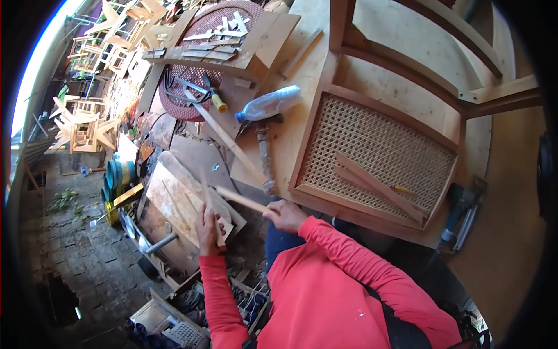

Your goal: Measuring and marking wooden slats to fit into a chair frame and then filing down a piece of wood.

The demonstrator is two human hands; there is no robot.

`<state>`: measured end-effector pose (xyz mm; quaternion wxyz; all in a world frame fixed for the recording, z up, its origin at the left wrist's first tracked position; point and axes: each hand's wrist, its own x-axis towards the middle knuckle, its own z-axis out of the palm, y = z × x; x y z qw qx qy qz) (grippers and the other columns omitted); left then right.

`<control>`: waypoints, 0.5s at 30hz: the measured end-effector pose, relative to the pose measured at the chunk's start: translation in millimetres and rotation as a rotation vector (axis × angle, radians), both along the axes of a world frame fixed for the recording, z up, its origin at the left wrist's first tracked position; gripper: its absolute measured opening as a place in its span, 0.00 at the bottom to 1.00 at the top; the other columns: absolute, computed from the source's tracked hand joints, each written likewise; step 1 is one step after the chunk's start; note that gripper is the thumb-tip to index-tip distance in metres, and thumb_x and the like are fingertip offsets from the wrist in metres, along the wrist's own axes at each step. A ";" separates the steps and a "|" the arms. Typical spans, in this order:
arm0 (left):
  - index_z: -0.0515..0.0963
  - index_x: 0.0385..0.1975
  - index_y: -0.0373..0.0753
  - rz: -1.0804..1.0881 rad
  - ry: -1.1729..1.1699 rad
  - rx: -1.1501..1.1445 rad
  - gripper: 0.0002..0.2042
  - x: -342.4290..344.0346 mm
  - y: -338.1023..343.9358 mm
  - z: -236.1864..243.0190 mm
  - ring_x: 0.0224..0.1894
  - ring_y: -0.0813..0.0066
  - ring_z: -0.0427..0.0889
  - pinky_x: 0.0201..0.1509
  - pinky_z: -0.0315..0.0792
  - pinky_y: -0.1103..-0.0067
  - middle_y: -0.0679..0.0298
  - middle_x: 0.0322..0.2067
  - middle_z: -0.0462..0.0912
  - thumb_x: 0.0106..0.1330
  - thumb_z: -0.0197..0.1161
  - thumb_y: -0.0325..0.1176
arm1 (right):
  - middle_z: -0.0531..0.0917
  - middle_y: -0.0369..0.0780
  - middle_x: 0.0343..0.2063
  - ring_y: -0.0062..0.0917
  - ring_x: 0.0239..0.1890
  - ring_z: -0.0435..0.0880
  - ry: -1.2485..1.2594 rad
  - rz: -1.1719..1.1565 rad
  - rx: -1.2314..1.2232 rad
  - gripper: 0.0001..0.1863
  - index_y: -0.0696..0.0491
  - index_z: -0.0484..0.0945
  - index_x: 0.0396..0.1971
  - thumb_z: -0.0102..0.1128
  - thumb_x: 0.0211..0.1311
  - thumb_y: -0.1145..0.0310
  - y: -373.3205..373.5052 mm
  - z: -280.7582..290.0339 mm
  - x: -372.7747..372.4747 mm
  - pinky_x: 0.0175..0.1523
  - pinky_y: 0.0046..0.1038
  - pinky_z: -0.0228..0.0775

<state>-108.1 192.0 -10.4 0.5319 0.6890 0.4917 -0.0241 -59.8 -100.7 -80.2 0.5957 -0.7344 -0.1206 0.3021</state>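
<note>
My right hand (285, 216) is closed around one end of a narrow wooden strip (241, 200), which points left toward my other hand. My left hand (208, 231) grips a pale flat wooden piece (221, 232); its upper part is smeared by motion, so its full shape is unclear. Both hands are in front of my body, beside the workbench edge. Near my right hand, a hammer (264, 151) lies with its handle toward me, below a clear plastic bottle (268, 103). A wooden chair frame with a woven cane panel (372, 139) rests to the right.
Two loose wooden strips (381, 189) lie on the cane. A power tool (453, 215) sits at the bench's right edge. Ahead, a round red woven surface (174, 96) bears a yellow-handled tool (218, 102) and wood offcuts (224, 32). A tilted board (168, 200) stands at left.
</note>
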 end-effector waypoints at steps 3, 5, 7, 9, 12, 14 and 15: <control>0.60 0.84 0.48 0.065 -0.296 0.002 0.29 -52.6 -1.0 -5.0 0.24 0.78 0.77 0.22 0.74 0.79 0.64 0.39 0.80 0.86 0.55 0.40 | 0.90 0.54 0.43 0.53 0.48 0.90 -0.306 -0.095 0.074 0.18 0.54 0.82 0.57 0.65 0.76 0.59 -11.6 49.4 3.4 0.51 0.46 0.82; 0.64 0.79 0.43 0.206 -0.385 -0.189 0.26 -68.0 -9.8 0.0 0.27 0.76 0.77 0.24 0.75 0.78 0.61 0.40 0.80 0.88 0.54 0.44 | 0.88 0.55 0.45 0.56 0.48 0.89 -0.475 -0.310 0.118 0.18 0.55 0.79 0.60 0.65 0.76 0.66 -1.7 74.4 16.4 0.51 0.49 0.83; 0.67 0.74 0.39 0.359 -0.501 -0.515 0.24 -69.8 -20.7 12.3 0.31 0.75 0.78 0.27 0.77 0.78 0.59 0.43 0.80 0.88 0.53 0.46 | 0.88 0.55 0.44 0.58 0.45 0.90 -0.561 -0.490 0.225 0.18 0.55 0.78 0.58 0.68 0.72 0.68 16.2 87.2 28.4 0.46 0.48 0.84; 0.70 0.67 0.38 0.326 -0.567 -0.824 0.21 -65.8 -33.1 27.2 0.33 0.74 0.78 0.30 0.78 0.77 0.56 0.47 0.80 0.89 0.52 0.47 | 0.88 0.55 0.44 0.56 0.44 0.90 -0.481 -0.233 0.145 0.16 0.55 0.78 0.54 0.66 0.73 0.66 29.9 90.0 37.3 0.46 0.49 0.83; 0.71 0.62 0.37 0.235 -0.631 -0.900 0.19 -60.7 -49.0 43.6 0.37 0.73 0.77 0.33 0.79 0.76 0.52 0.51 0.80 0.89 0.51 0.48 | 0.87 0.53 0.43 0.53 0.41 0.90 -0.442 0.209 -0.168 0.12 0.53 0.77 0.51 0.62 0.74 0.64 12.1 92.8 47.3 0.45 0.51 0.82; 0.71 0.61 0.39 0.171 -0.674 -0.756 0.17 -61.3 -57.4 45.4 0.36 0.74 0.78 0.32 0.79 0.77 0.54 0.50 0.81 0.89 0.51 0.46 | 0.87 0.52 0.41 0.50 0.38 0.90 -0.564 0.037 -0.204 0.12 0.53 0.77 0.52 0.61 0.73 0.67 -21.4 102.6 61.1 0.42 0.49 0.82; 0.72 0.62 0.39 0.161 -0.600 -0.588 0.17 -62.5 -61.1 43.5 0.35 0.74 0.78 0.31 0.78 0.77 0.55 0.49 0.81 0.89 0.51 0.46 | 0.86 0.50 0.38 0.47 0.37 0.91 -0.729 -0.009 -0.167 0.12 0.52 0.77 0.52 0.61 0.72 0.70 -63.6 102.8 76.4 0.40 0.46 0.83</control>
